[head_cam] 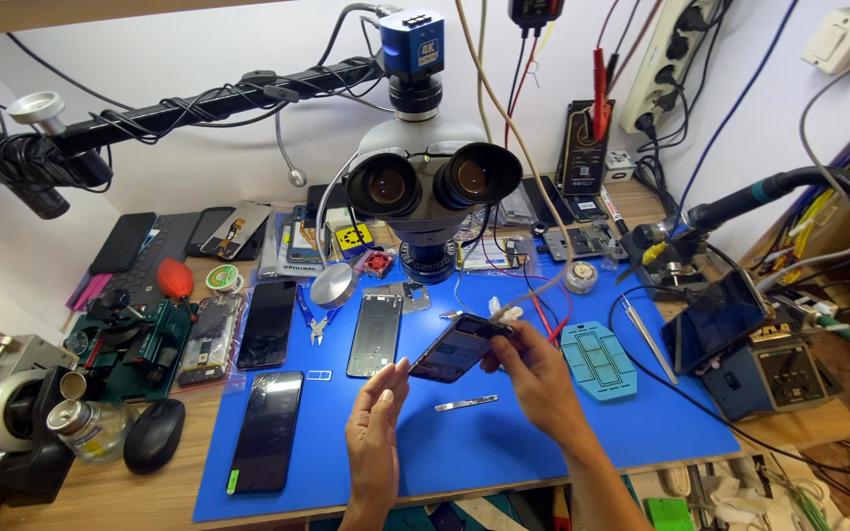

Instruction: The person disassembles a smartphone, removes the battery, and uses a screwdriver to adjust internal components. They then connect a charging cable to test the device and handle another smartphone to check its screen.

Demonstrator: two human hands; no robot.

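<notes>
Item in hand: a dark smartphone (455, 346), which you are holding tilted above the blue work mat (504, 442), just below the stereo microscope (432, 182). Your right hand (533, 379) is pinching the phone's upper end, fingers closed on it near a small white part (504, 315) at the top edge; your left hand (378, 428) is steadying the lower end, its fingertips touching the edge and the palm open rather than clamped. Handling note — you are doing best by keeping both ends supported and the phone low over the mat, so nothing loose falls far. Lying near: a thin metal strip (466, 402) on the mat beneath the phone, a bare phone frame (375, 334) to the left, a teal fixture plate (597, 359) to the right, tweezers (646, 336) beyond it. Not legible — what the white part is, whether the phone's back is on or off, and its far face.
</notes>
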